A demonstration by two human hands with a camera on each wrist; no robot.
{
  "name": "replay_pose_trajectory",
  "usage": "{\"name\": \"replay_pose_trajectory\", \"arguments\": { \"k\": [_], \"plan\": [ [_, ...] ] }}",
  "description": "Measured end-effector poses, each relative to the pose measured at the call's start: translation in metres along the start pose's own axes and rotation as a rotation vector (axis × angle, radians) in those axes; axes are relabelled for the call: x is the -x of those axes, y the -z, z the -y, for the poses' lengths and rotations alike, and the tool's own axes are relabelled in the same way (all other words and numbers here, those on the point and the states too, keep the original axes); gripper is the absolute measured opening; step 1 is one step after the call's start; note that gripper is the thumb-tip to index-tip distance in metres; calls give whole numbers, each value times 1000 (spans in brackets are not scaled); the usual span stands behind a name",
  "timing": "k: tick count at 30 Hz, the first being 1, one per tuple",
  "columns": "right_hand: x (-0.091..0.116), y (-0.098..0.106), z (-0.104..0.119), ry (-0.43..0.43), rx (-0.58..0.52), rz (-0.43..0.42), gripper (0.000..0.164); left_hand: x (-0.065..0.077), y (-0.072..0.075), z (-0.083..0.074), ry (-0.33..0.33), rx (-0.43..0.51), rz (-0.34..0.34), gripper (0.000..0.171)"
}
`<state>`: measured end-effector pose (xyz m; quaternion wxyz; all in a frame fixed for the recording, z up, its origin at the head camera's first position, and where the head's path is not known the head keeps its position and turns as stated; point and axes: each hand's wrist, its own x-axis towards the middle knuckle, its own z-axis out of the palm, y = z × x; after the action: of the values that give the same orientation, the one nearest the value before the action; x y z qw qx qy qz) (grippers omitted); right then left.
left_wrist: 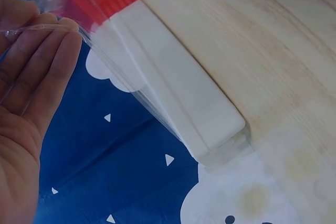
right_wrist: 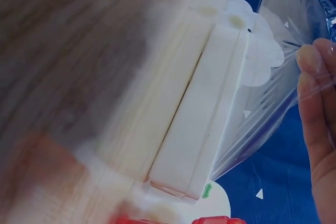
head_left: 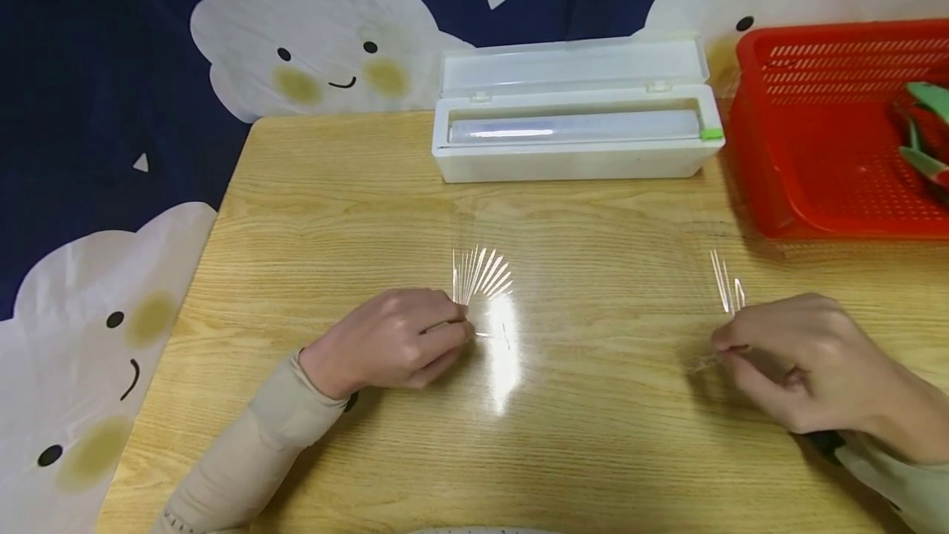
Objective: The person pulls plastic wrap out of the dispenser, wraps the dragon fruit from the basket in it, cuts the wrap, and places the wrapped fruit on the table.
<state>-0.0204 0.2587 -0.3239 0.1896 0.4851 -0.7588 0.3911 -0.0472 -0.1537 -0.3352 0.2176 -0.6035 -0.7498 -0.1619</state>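
Observation:
A sheet of clear cling film (head_left: 485, 272) stretches between the two hands above the wooden table, nearly invisible except for fans of bright creases. My left hand (head_left: 404, 340) pinches its near left corner between thumb and fingers. At the near right corner, my right hand (head_left: 808, 361) pinches the film, and a small loose end sticks out below the fingertips. Both wrist views show the film (right_wrist: 262, 121) drawn taut from the fingertips. Beyond the hands stands a long white cling film box (head_left: 578, 163), its lid (head_left: 574, 68) raised and a roll (head_left: 574, 128) lying inside.
At the back right, a red plastic basket (head_left: 771, 147) holds green and red items (head_left: 927, 97). A dark blue cloth (head_left: 67, 130) with white clouds lies beyond the wooden table's (head_left: 334, 213) far and left edges. A white rim (head_left: 482, 530) shows at the bottom edge.

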Motion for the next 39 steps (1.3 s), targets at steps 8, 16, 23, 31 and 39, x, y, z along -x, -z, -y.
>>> {"name": "replay_pose_trajectory", "arguments": {
  "k": [8, 16, 23, 31, 39],
  "plan": [
    [3, -5, 0, 21, -22, -8, 36, 2, -1, -4, 1, -13, 3, 25],
    [7, -7, 2, 23, -15, -7, 37, 2, -1, -9, -7, -29, -2, 27],
    [5, -7, 6, 36, -28, -24, 37, 1, 6, -14, 13, -41, 40, 25],
    [4, -5, 10, 39, -35, -19, 36, 0, 8, -17, 2, -51, 31, 22],
    [11, -7, 10, 25, -17, 6, 36, 3, 4, -18, -17, -35, 9, 25]
  ]
}}
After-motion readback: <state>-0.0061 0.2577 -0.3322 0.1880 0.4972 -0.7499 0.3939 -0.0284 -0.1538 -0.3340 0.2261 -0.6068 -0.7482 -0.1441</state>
